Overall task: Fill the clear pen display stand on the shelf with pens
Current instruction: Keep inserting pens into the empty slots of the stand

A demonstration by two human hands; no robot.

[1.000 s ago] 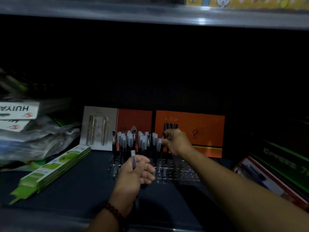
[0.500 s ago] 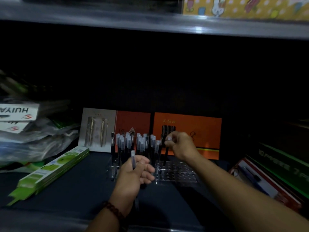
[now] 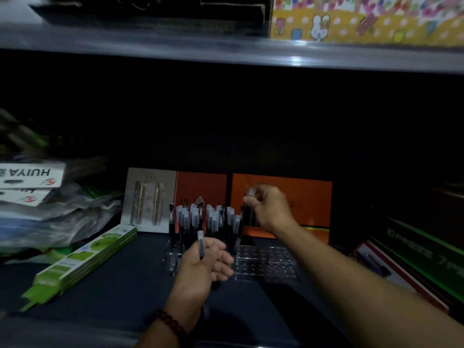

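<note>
"While the light is this low, where is the stand?"

"Your clear pen display stand [image 3: 266, 263] sits on the dark shelf [image 3: 120, 295], straight ahead of you. Its left half carries a crowd of upright pens [image 3: 200, 219] with dark barrels and pale caps. Its right half shows rows of bare holes."

"And my hands?"

"Your left grip [image 3: 203, 266], with a bead bracelet [image 3: 170, 322] on the wrist, is curled round a single pen [image 3: 200, 243]. It holds that pen upright, cap uppermost, just in front of the filled half of the stand. Your right grip [image 3: 270, 209] hovers above the back of the stand, at the right edge of the standing pens. Its thumb and fingertips pinch the pale cap of a second pen [image 3: 251, 192], whose dark barrel hangs down (the lower end is lost in the gloom, so I cannot tell whether it touches the stand)."

"What else is near?"

"Behind the stand, propped upright, are a grey card [image 3: 150, 197] holding two gold pens, a dark orange box [image 3: 200, 187] and a brighter orange box [image 3: 308, 197], which is partly behind your right grip. To your left, flat green boxes [image 3: 85, 262] lie at an angle, with plastic bags [image 3: 75, 212] and white boxes [image 3: 32, 174] lettered HUIYA beyond them. To your right, more boxes [image 3: 426, 252] are stacked, one of them black with green edging. On the upper shelf [image 3: 226, 52] stands a yellow box [image 3: 351, 21] with a cartoon rabbit."
</note>
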